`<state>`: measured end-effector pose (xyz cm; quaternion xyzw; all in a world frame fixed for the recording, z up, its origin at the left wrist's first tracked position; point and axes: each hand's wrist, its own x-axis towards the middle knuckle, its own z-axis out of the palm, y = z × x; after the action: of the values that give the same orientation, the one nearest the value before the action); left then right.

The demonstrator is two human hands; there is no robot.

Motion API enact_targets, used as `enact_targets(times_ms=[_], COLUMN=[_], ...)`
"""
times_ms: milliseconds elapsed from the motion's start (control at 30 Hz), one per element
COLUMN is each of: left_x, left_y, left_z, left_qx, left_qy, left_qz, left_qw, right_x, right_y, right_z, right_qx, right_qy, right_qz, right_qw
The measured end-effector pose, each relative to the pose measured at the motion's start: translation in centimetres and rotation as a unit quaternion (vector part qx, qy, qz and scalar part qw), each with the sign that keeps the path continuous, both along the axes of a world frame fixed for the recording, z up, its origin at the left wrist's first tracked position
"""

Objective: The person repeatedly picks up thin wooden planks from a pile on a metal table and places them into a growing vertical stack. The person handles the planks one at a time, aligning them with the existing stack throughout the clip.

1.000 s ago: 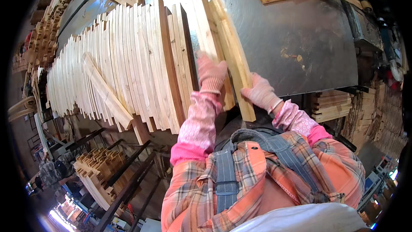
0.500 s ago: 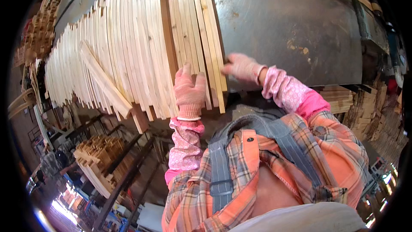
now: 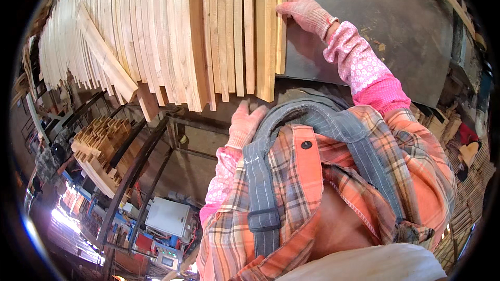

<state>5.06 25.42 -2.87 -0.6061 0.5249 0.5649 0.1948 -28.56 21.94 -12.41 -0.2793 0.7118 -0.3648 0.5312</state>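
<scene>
Left hand (image 3: 245,126) now at plank ends (image 3: 266,94)

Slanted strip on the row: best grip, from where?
I'd take the slanted strip by its near end, from above on the person's side, pinching across its width: it lies on top of the row of strips, its long edges look exposed, and that end is closest.

Head cam, left one of the pair on your head. Wide fisheye, upright, unmirrored, aimed steeply down your front. Very near your shirt (image 3: 229,229), which fills lower middle; your left hand (image 3: 245,125) sits mid-frame, your right hand (image 3: 307,13) farther up. Boards (image 3: 146,31) and desk (image 3: 411,26) lie beyond, cut by the top edge. Sides bend toward a round black border.
</scene>
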Motion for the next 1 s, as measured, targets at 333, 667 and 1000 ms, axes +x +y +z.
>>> enact_targets(times_ms=[333,667,1000], left_x=[3.8,-10.5,-41.3], left_y=[0.9,-6.2,-24.8], left_z=[-1.6,6.1,2.5], left_qx=[-0.172,-0.194,-0.405], left_qy=[0.268,0.307,0.276], left_qz=[-0.190,0.007,-0.078], left_qw=[0.929,0.932,0.868], right_x=[5.4,-1.1,-32.9], right_y=[1.5,-2.0,-12.9], right_z=[5.0,7.1,7.5], right_qx=[-0.056,0.088,0.096], right_qy=[0.372,0.175,0.342], right_qz=[0.434,0.260,-0.137], right_qw=[0.818,0.945,0.925])
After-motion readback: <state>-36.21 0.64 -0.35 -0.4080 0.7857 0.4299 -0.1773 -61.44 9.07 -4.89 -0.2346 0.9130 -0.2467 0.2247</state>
